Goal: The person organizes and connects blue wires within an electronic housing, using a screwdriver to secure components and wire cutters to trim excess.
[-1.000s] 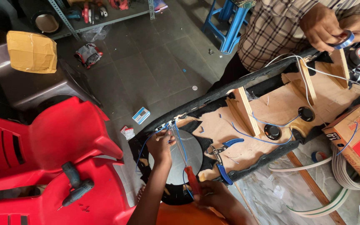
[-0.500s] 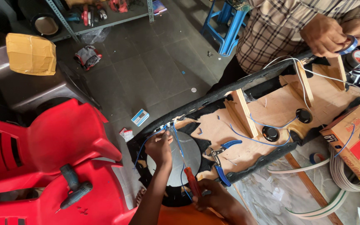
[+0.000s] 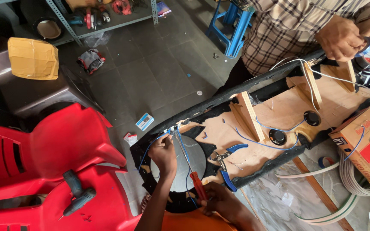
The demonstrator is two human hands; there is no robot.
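Both fists closed: left hand (image 3: 164, 152) pinches blue wire (image 3: 150, 144), right hand (image 3: 216, 200) grips red-handled screwdriver (image 3: 198, 185).

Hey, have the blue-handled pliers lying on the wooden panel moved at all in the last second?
No. The blue-handled pliers lie in the same spot on the wooden panel, just right of the round speaker opening, as before.

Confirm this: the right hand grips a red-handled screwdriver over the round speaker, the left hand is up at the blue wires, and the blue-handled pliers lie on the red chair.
Not quite. The head view shows the blue-handled pliers lying on the wooden board, not the red chair. The rest holds: right hand grips the red-handled screwdriver, left hand at the blue wires.
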